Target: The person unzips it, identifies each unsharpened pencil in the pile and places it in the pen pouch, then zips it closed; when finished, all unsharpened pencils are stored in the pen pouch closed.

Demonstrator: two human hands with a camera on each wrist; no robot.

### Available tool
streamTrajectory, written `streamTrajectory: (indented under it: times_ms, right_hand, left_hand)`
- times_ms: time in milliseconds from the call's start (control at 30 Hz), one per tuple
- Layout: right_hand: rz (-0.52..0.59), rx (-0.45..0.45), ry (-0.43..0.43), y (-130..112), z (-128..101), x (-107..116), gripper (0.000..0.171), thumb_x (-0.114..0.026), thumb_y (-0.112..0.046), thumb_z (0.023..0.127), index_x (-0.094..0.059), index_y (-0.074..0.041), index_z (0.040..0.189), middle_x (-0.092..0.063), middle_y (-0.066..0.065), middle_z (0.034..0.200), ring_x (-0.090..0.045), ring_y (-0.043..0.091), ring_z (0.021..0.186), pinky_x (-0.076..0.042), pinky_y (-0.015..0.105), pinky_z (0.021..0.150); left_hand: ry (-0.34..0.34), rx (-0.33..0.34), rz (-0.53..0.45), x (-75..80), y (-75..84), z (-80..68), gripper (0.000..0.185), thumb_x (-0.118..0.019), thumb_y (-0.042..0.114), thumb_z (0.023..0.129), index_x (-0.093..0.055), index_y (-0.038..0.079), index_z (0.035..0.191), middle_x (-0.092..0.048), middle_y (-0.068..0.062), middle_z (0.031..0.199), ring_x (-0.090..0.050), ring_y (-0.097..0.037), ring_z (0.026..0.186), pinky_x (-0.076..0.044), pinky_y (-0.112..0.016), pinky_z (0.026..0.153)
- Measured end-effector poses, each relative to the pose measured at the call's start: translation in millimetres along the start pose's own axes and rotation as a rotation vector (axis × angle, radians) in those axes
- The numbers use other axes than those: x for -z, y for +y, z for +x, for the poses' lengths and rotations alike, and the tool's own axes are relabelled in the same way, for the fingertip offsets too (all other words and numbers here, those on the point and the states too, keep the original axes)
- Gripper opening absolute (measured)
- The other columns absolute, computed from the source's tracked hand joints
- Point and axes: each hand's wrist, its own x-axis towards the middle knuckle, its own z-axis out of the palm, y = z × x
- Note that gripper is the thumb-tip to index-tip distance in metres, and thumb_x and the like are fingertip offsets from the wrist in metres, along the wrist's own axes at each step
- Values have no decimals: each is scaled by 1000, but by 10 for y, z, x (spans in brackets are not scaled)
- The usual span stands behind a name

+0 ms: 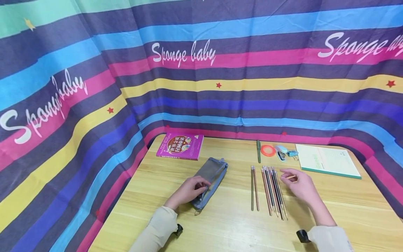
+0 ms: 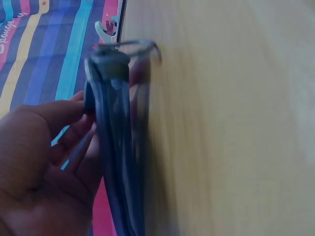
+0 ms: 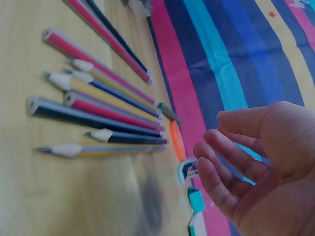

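My left hand [image 1: 189,191] grips the near part of a grey-blue zip pencil case [image 1: 208,170], which lies slanted on the table. In the left wrist view, its thumb and fingers pinch the case [image 2: 115,157] by its side, below the zip end. To the right, my right hand [image 1: 300,186] hovers with loosely bent fingers beside a bunch of pencils [image 1: 271,190] and holds nothing. Some of those pencils [image 3: 106,105] are sharpened and some have flat ends. A separate pair of pencils [image 1: 253,189] lies between the bunch and the case.
Behind the pencils sit a green pen [image 1: 259,151], an orange ring-shaped roll [image 1: 268,151], a light-blue stapler [image 1: 281,153] and a small blue clip-like item [image 1: 292,153]. A notebook [image 1: 329,161] lies back right, a purple book [image 1: 180,146] back left. A striped curtain [image 1: 226,101] surrounds the table.
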Motion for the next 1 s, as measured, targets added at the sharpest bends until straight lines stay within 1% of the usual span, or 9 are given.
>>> streamTrajectory:
  times_ms: [133,233,333,433,500,600,700,800,1000]
  right_hand:
    - [3,-50,-25,99,-22,-10,41,-69,-19,100,-64,3,134,-73,19,111,-67,12,85,-54,22,68]
    - [27,-75,-53,148,-35,-22,43,-68,-19,100,-61,5,136,-71,22,114,-71,17,84,-55,24,67]
    - [85,-106,-86,172,-45,-36,46,-67,-17,101,-57,8,138,-69,25,115,-73,21,82,-58,28,66]
    - [139,-134,-112,189,-50,-55,47,-65,-13,101,-53,11,140,-67,26,115,-72,22,81,-60,30,66]
    - [158,-139,-118,206,-48,-73,47,-65,-10,100,-52,12,139,-67,26,113,-72,22,80,-61,30,67]
    - [161,-138,-120,231,-44,-97,46,-64,-8,99,-52,13,138,-68,27,111,-72,22,80,-61,30,66]
    - [183,-154,-125,242,-46,-121,45,-64,-5,98,-53,13,138,-67,27,111,-72,22,79,-62,30,67]
    - [205,-174,-147,252,-42,-135,47,-64,-6,98,-51,13,139,-66,27,113,-71,23,82,-62,30,68]
    - [211,-197,-168,269,-33,-185,49,-66,-5,97,-51,13,139,-66,28,116,-69,22,89,-62,29,71]
  left_hand:
    - [-3,12,-52,-22,2,10,20,-65,10,100,-73,11,119,-67,3,96,-62,-6,83,-55,-23,75]
    - [-22,37,-123,-42,15,21,21,-63,7,100,-71,9,119,-64,0,94,-63,-8,78,-57,-25,69]
    - [-47,73,-220,-63,33,35,23,-61,3,100,-68,6,121,-60,-5,93,-65,-14,77,-61,-28,67]
    - [-55,98,-286,-86,43,53,24,-60,1,100,-66,4,123,-58,-8,94,-66,-20,79,-63,-32,67]
    - [-53,107,-296,-101,42,68,24,-60,-1,99,-65,2,122,-58,-10,94,-66,-21,79,-63,-34,68]
    - [-58,105,-302,-105,45,87,23,-60,-2,99,-64,1,121,-58,-9,94,-64,-19,78,-63,-33,67]
    - [-72,90,-311,-100,38,103,22,-59,-2,99,-64,0,120,-58,-8,93,-62,-13,76,-62,-30,67]
    - [-78,77,-324,-114,22,118,22,-58,-3,99,-63,-1,120,-58,-8,93,-62,-12,74,-62,-30,67]
    - [-84,104,-360,-156,-20,145,23,-58,0,99,-63,0,121,-58,-4,93,-62,-10,74,-60,-28,68]
